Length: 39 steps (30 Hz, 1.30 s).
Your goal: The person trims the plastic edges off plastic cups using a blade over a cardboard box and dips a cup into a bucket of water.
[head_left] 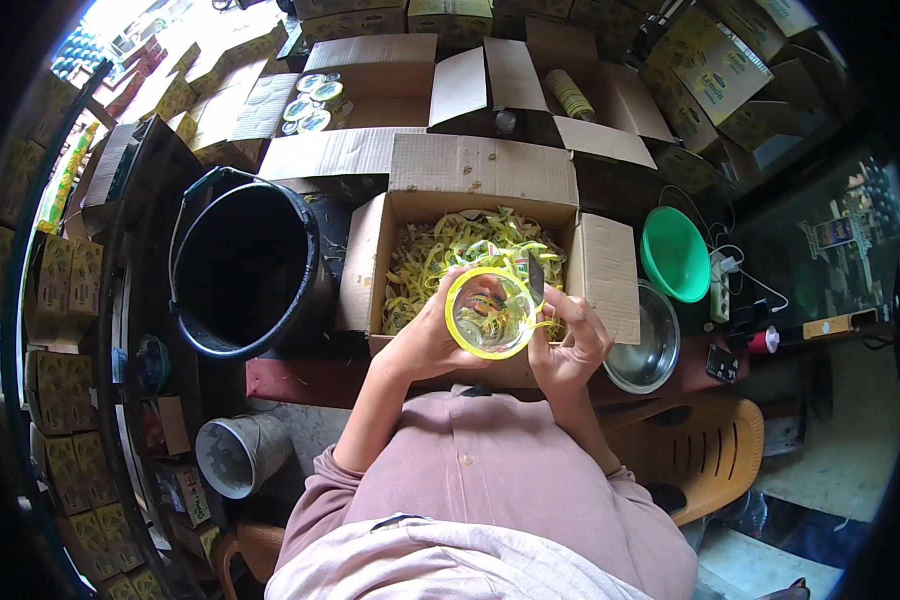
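light: upper left, blown out | bucket: inside in deep shadow | lens: edges bowed, corners black

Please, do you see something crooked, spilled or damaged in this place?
Nothing looks clearly spilled or damaged: the scraps lie tangled inside the open box, and the cup in the left hand looks whole. Only the yellow stack in the far right box slants, though the curved lens may exaggerate it.

Both hands close together, partly curled
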Tool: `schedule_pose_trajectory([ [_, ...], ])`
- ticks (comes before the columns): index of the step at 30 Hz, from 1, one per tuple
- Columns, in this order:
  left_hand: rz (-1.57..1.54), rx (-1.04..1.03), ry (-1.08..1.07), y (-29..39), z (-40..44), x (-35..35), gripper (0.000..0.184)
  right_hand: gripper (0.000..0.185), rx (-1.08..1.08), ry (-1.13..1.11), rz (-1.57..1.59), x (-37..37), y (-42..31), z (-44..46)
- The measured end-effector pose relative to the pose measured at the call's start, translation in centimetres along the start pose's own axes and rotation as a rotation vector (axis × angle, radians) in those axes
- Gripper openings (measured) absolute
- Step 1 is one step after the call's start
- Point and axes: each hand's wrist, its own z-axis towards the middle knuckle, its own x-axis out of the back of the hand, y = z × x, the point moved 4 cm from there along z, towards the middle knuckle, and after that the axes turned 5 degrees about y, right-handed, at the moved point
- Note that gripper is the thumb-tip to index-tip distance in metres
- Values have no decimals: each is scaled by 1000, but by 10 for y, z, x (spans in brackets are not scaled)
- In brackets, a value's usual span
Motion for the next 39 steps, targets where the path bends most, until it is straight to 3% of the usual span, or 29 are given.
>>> schedule_pose_trajectory([
  [4,-39,-21,2,-6,-3,-1,88,35,3,-24,-2,-1,0,1],
  [7,-9,28,-117,5,1,-1,89,34,13,-37,-2,-2,1,2],
  [10,20,-57,-79,7,5,-2,87,33,1,-38,-11,-2,1,4],
  [13,-234,53,105,-8,0,-6,82,32,-36,-1,-5,0,2,4],
  [17,-377,-48,226,-7,7,-5,71,29,-46,82,1,-1,-3,3],
  [24,-545,-30,221,-4,6,-13,70,27,22,91,7,-6,-12,0],
  [39,-407,-38,268,-7,7,-14,73,26,76,116,-72,-5,-18,-2],
])
